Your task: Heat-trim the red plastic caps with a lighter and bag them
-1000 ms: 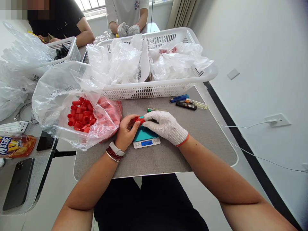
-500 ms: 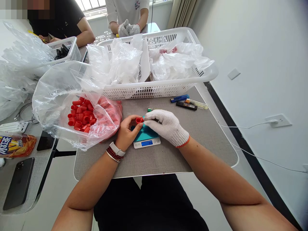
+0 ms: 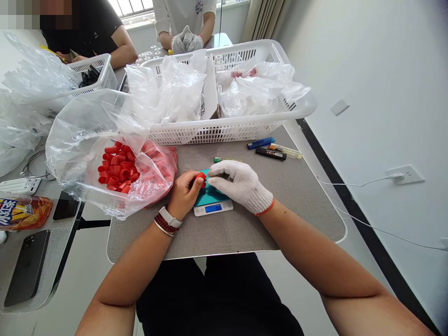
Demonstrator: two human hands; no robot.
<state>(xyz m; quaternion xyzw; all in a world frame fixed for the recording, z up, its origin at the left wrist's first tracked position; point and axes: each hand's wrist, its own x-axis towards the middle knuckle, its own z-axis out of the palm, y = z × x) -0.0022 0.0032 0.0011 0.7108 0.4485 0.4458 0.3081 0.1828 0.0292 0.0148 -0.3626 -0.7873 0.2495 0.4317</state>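
Observation:
My bare left hand (image 3: pixel 185 190) grips a small red pipe elbow (image 3: pixel 201 176) between thumb and fingers, above the left part of a small digital scale (image 3: pixel 219 206). The scale has a teal top and a lit blue display that appears to read zero. Close to the elbow, on its right, is my right hand (image 3: pixel 241 184) in a white knit glove. Its thumb and fingertips are slightly apart, with nothing visible between them. Left of my hands, an open clear plastic bag (image 3: pixel 87 114) holds a pile of red elbows (image 3: pixel 119 168).
Behind the scale stands a wide white basket (image 3: pixel 241 122) with plastic bags and a cardboard divider. A blue cutter (image 3: pixel 261 143), a black marker (image 3: pixel 271 153) and other pens lie on the right. Two people sit across, one with gloved hands (image 3: pixel 188 41). A phone (image 3: pixel 28 266) lies far left.
The red elbow has turned and shifted slightly left in my left hand, away from my right fingertips, which have come apart from it. The scale's reading has changed.

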